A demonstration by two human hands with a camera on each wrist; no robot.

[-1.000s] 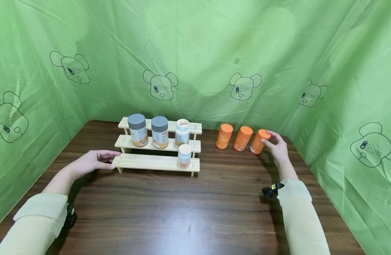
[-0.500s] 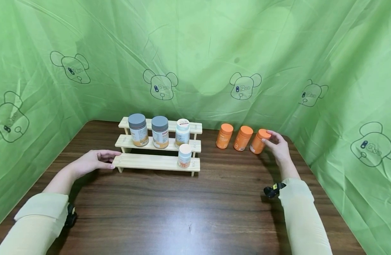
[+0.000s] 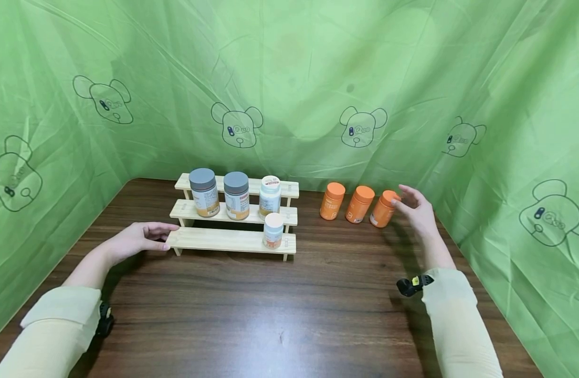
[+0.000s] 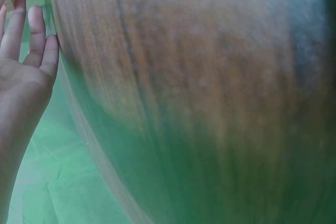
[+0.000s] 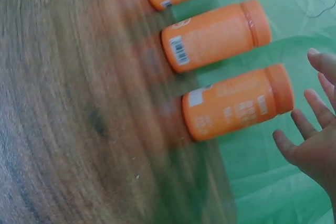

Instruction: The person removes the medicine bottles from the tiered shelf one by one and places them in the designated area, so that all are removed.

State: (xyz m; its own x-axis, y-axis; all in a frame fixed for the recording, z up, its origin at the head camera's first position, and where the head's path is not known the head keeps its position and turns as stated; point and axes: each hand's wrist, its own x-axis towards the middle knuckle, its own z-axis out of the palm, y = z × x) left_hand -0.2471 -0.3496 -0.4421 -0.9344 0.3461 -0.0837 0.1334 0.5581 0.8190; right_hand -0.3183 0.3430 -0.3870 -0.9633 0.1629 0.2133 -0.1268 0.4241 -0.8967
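At the left end of a three-tier wooden display stand (image 3: 213,239), my left hand (image 3: 135,242) holds the lowest board, thumb at the front corner and fingers behind. The left wrist view has its other fingers (image 4: 37,35) extended beside the wood. On the right, my right hand (image 3: 418,210) is spread beside the rightmost orange bottle (image 3: 382,210), fingertips close to its cap. That bottle stands upright in a row with a middle orange bottle (image 3: 360,206) and a left orange bottle (image 3: 333,202). In the right wrist view, the fingers (image 5: 286,145) are apart, with nothing between them.
Two grey-capped jars (image 3: 204,194) (image 3: 237,197) and a white bottle (image 3: 270,198) stand on the middle tier. A smaller white bottle (image 3: 273,232) is at the lowest tier's right end. Green cloth (image 3: 289,79) surrounds the dark wooden table (image 3: 280,315).
My right hand has let go of the rightmost orange bottle's cap, spreading its fingers and drawing back to the right. The bottle stays standing. My left hand has not moved.
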